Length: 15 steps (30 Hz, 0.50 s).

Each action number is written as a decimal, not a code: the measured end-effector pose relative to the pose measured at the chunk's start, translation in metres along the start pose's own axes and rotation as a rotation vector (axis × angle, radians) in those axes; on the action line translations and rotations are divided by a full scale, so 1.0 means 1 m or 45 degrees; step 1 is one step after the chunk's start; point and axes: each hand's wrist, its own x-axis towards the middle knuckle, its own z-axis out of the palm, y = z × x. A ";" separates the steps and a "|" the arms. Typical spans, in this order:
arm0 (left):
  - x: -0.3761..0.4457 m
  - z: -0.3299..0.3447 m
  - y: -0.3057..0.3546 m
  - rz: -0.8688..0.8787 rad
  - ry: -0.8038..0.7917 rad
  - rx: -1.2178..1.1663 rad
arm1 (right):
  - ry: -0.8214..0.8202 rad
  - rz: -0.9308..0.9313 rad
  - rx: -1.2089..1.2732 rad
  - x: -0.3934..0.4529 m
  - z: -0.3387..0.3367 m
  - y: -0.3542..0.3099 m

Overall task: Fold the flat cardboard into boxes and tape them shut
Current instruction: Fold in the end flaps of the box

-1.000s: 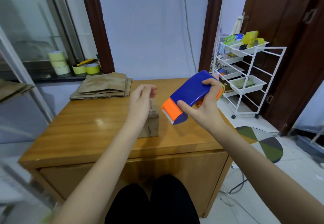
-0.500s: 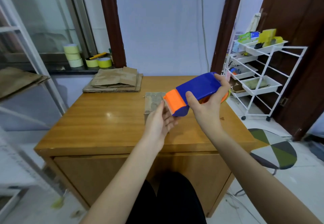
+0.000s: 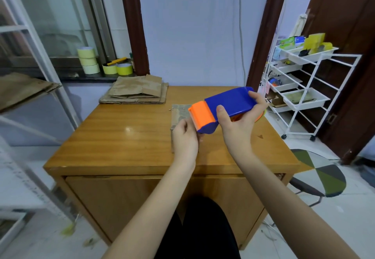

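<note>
My right hand [image 3: 239,124] grips a blue and orange tape dispenser [image 3: 229,101], holding it in the air over the right half of the wooden table [image 3: 121,137], orange cutter end pointing left. My left hand [image 3: 185,137] is just below the serrated cutter, fingers and thumb pinched together at the tape's end; the clear tape itself is hardly visible. A small folded cardboard box [image 3: 180,111] stands on the table behind my left hand, partly hidden by it and the dispenser. A stack of flat cardboard [image 3: 136,92] lies at the table's far left corner.
Rolls of tape [image 3: 88,59] sit on the windowsill behind the table. A white wire trolley [image 3: 304,88] with trays stands to the right, a patterned stool [image 3: 318,173] in front of it. More cardboard [image 3: 20,88] lies on a shelf at left.
My left hand came down from above the small box to the dispenser's cutter end. My right hand tilted the dispenser flatter, cutter pointing left.
</note>
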 end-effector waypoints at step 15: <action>0.013 -0.001 0.005 0.085 0.034 0.231 | 0.078 -0.107 -0.039 0.005 0.005 -0.008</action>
